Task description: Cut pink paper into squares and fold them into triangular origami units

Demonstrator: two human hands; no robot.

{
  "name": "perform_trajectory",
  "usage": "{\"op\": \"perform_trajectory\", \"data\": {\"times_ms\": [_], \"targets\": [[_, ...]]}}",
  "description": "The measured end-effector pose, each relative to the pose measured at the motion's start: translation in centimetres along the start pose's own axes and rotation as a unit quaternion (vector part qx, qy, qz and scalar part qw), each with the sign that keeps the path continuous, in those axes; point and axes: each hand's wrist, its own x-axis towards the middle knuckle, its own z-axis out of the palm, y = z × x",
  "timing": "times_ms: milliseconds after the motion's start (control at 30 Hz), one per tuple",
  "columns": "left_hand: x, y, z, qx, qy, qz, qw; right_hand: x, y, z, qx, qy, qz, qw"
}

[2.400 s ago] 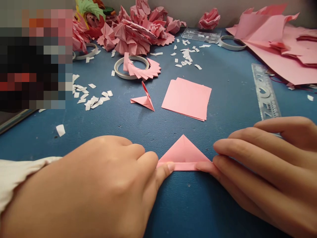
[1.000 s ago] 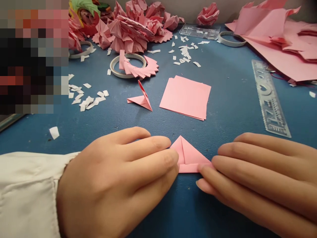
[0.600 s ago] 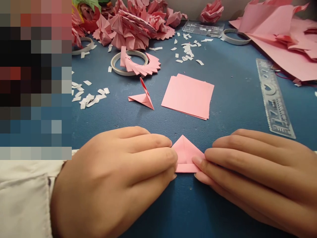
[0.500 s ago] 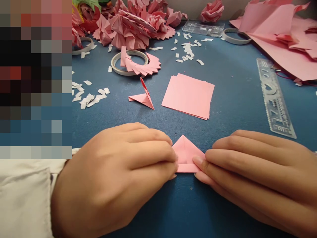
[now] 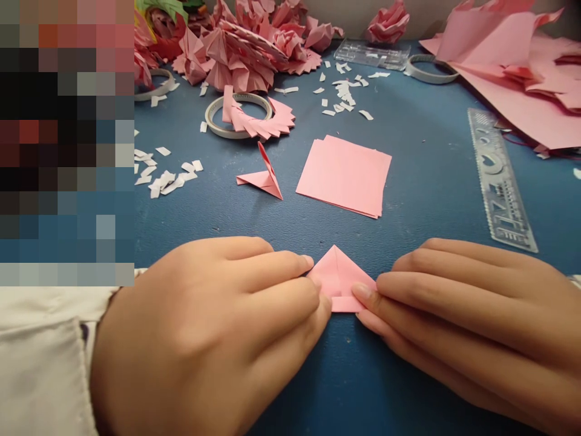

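Note:
A small pink paper (image 5: pixel 338 275), folded to a triangle with a narrow strip turned up along its near edge, lies on the blue table between my hands. My left hand (image 5: pixel 213 321) grips its left corner, fingers bent and pressed together. At the right corner, my right hand (image 5: pixel 467 321) pinches the paper, one fingertip on the strip and another below the edge. Beyond them lie a stack of pink paper squares (image 5: pixel 344 175) and a folded pink piece (image 5: pixel 263 178) with one flap standing up.
A ring of interlocked pink folded pieces (image 5: pixel 261 122) rests on a tape roll (image 5: pixel 213 124). Pink paper flowers (image 5: pixel 240 51) are heaped at the back left. A clear stencil ruler (image 5: pixel 499 181) and large pink sheets (image 5: pixel 508 79) lie right. White paper scraps (image 5: pixel 170 180) are scattered about.
My left fingers have shifted along the left end of the strip, with the thumb now further over the near edge. My right hand stays nearly still on the right corner.

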Motion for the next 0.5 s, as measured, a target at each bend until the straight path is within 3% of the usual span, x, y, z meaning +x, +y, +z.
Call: {"op": "perform_trajectory", "data": {"times_ms": [200, 500], "targets": [[0.3, -0.1, 0.2, -0.002, -0.026, -0.017, 1.000, 0.5, 0.0, -0.1, 0.018, -0.007, -0.013, 1.000], [0.5, 0.1, 0.2, -0.015, -0.043, -0.016, 0.999, -0.6, -1.9, 0.6, -0.071, 0.003, 0.023, 0.997]]}}
